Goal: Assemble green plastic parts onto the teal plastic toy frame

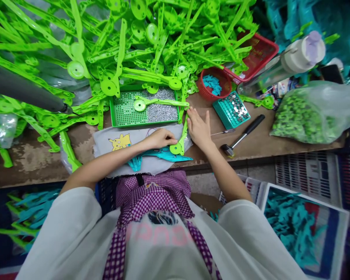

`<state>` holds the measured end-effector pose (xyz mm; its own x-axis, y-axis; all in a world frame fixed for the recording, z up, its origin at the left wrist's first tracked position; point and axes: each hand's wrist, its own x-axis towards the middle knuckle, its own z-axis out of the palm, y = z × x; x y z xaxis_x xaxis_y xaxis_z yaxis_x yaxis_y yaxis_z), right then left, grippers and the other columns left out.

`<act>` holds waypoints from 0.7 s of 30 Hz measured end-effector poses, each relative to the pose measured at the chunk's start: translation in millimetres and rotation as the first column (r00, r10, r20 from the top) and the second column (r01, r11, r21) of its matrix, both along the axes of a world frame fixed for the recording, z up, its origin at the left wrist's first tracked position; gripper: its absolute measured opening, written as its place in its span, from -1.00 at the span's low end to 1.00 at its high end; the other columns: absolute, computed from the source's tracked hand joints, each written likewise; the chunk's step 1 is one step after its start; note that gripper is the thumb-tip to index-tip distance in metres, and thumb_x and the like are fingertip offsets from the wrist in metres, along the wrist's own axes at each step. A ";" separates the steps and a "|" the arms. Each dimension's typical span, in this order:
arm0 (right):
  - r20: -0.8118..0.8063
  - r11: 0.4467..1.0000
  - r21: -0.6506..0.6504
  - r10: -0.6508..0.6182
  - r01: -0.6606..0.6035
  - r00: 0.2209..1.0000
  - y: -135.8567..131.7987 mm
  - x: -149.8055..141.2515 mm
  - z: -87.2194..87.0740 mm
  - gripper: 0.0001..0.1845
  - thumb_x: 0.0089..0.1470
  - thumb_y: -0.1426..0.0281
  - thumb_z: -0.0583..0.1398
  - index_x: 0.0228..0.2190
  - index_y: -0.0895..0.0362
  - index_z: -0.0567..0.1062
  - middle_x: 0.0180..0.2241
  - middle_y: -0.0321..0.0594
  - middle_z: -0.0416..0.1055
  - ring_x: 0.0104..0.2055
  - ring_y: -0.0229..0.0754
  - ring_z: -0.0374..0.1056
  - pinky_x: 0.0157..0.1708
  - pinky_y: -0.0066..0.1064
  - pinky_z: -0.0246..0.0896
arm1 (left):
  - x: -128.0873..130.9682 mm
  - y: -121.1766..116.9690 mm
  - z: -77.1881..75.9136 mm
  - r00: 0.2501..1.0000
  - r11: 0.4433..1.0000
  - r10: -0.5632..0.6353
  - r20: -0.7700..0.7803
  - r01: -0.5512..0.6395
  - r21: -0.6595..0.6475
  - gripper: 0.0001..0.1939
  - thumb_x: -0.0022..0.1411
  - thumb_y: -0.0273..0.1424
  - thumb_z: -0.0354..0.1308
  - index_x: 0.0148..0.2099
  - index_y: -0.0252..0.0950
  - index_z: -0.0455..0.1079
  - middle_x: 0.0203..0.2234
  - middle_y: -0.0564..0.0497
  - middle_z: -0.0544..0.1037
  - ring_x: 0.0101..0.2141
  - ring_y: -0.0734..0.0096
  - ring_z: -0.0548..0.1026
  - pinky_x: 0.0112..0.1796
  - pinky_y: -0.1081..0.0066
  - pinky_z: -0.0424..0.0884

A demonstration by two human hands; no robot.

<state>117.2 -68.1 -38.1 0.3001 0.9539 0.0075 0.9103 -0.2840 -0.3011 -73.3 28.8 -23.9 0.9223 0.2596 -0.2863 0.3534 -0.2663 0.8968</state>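
Note:
On a grey cloth (105, 136) with a yellow cartoon print lies a turquoise plastic part (166, 154). A bright green plastic arm with a round end (177, 149) rests over it, slanting up toward the tray. My left hand (161, 139) is closed, its fingertips pinched together just above that round end; whatever they hold is too small to make out. My right hand (198, 129) lies with its fingers stretched out along the right side of the green arm. Another green arm (163, 102) lies across a green perforated tray (126, 111) of small metal pins.
Green plastic parts (111, 50) are heaped along the back. To the right are a red bowl (202, 91) of turquoise pieces, a turquoise box (224, 116) with metal discs, a hammer (242, 136), a bottle (297, 54) and a bag (306, 120). A dark tool (26, 87) reaches in from the left.

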 end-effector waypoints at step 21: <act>-0.337 0.870 0.478 0.050 0.125 0.940 34.2 -43.4 90.3 -0.35 0.37 0.00 -0.17 0.27 0.02 0.31 0.27 -0.07 0.34 0.36 0.03 0.22 0.31 0.13 0.16 | -1.5 -12.5 -8.9 0.995 0.993 0.097 0.034 -0.099 0.060 -0.88 0.23 -0.35 0.26 -0.28 -0.27 0.60 -0.34 -0.03 0.65 -0.30 0.31 0.55 -0.20 0.32 0.39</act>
